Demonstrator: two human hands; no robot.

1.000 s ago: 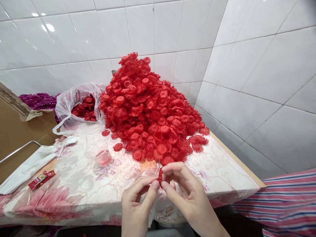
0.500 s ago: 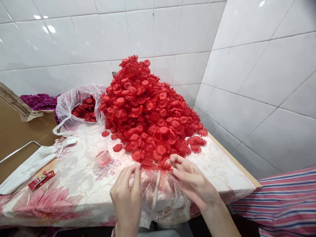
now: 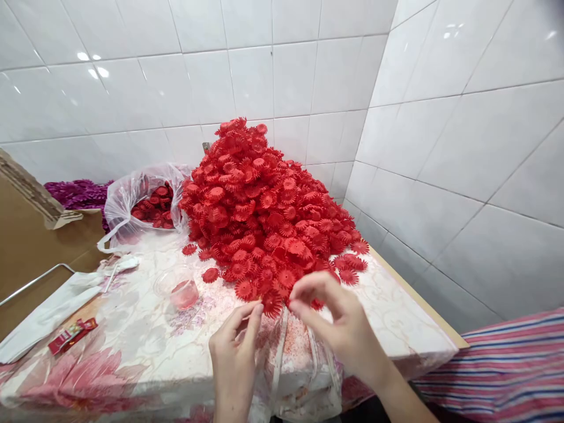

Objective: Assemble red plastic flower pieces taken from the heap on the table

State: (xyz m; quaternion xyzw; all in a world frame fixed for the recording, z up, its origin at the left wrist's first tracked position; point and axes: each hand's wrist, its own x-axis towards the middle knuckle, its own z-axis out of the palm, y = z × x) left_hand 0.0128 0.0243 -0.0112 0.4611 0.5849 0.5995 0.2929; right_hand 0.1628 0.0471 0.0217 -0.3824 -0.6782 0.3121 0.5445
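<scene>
A large heap of red fringed paper flowers [image 3: 264, 205] rises at the back middle of the table. My left hand [image 3: 237, 346] is at the heap's front edge, thumb and forefinger pinched at the rim of one round red paper flower [image 3: 272, 302]. To the right of that flower is my right hand [image 3: 337, 323], its fingers curled and the tips of thumb and forefinger close together. What is between those tips, if anything, is too small to make out. Below my hands a pale cloth with straps [image 3: 293, 364] hangs over the table edge, dusted with red bits.
On the left are a clear plastic bag [image 3: 117, 205] of dark red flowers, purple flowers [image 3: 77, 194], a cardboard box [image 3: 44, 252], a plastic cup [image 3: 184, 294] with pink contents and a red wrapper [image 3: 73, 336]. Striped fabric [image 3: 511, 358] is at the right; tiled walls stand behind.
The blurred red pieces stretched between my hands are replaced by one flower at my left fingertips. My left hand has shifted right, and my right hand has curled inward. The camera view has tilted up.
</scene>
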